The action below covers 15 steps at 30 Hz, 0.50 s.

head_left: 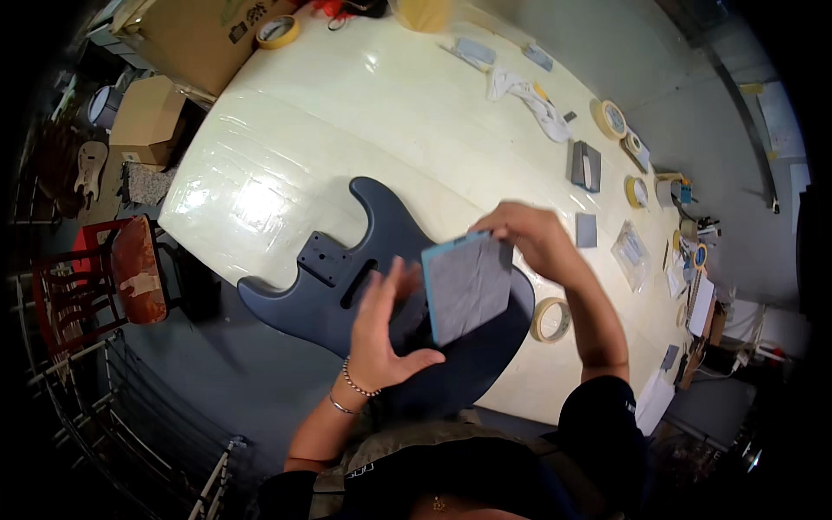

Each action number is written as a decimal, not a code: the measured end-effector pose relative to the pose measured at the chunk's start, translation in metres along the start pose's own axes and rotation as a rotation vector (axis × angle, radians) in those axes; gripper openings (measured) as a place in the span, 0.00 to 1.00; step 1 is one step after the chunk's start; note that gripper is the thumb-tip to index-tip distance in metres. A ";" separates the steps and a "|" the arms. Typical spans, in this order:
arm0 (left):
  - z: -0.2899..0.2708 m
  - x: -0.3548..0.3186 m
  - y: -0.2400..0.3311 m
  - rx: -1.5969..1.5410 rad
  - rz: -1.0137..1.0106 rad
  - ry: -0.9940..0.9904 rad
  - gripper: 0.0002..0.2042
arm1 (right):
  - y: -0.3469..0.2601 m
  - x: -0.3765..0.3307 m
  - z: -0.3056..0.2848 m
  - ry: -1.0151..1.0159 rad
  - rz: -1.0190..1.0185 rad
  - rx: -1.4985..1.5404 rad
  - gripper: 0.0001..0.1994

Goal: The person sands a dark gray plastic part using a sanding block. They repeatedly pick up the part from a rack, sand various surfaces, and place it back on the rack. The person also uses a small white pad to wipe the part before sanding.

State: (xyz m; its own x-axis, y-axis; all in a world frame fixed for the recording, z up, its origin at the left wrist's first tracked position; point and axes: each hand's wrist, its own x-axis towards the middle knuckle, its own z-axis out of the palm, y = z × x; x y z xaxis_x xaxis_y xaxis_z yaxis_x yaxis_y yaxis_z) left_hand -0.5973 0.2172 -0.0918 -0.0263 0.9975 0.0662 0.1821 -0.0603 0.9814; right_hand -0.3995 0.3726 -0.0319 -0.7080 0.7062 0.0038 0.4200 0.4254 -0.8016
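A dark blue-grey electric guitar body (286, 308) lies at the near edge of the table, partly over the edge. My right hand (536, 236) grips a sanding block (472, 293) by its upper right corner. The block has a grey, slightly creased face and a blue edge, and it is held tilted above the guitar body. Beside its left edge is my left hand (381, 334), fingers stretched and thumb spread, somewhat blurred, holding nothing. The block and my hands hide part of the body's middle.
The pale, film-covered table (286, 130) bears masking tape rolls (552, 321), a grey box-shaped block (586, 167), a sandpaper piece (587, 230), a white cloth (533, 104) and a plastic bag (632, 256). Cardboard boxes (147, 113) and a wooden chair (139, 269) stand left.
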 end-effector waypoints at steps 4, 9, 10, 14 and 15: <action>0.043 -0.032 -0.008 -0.068 -0.093 0.133 0.27 | -0.002 -0.045 0.061 0.341 0.220 0.578 0.36; 0.072 -0.060 -0.002 0.308 0.244 0.212 0.29 | -0.025 -0.100 0.128 0.333 0.251 0.492 0.71; 0.074 -0.067 0.003 0.249 0.229 0.169 0.34 | -0.027 -0.105 0.130 0.346 0.246 0.463 0.69; 0.063 -0.084 0.002 0.135 0.287 -0.042 0.27 | -0.032 -0.116 0.121 0.353 0.117 0.066 0.51; 0.056 -0.082 -0.004 0.158 0.325 -0.057 0.24 | -0.025 -0.118 0.119 0.402 0.100 0.003 0.49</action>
State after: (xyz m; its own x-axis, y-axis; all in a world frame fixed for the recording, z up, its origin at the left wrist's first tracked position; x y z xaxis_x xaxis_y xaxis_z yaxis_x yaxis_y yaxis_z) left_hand -0.5404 0.1375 -0.1110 0.1123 0.9278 0.3557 0.3216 -0.3727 0.8705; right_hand -0.3939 0.2113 -0.0832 -0.3853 0.9090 0.1590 0.4736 0.3427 -0.8113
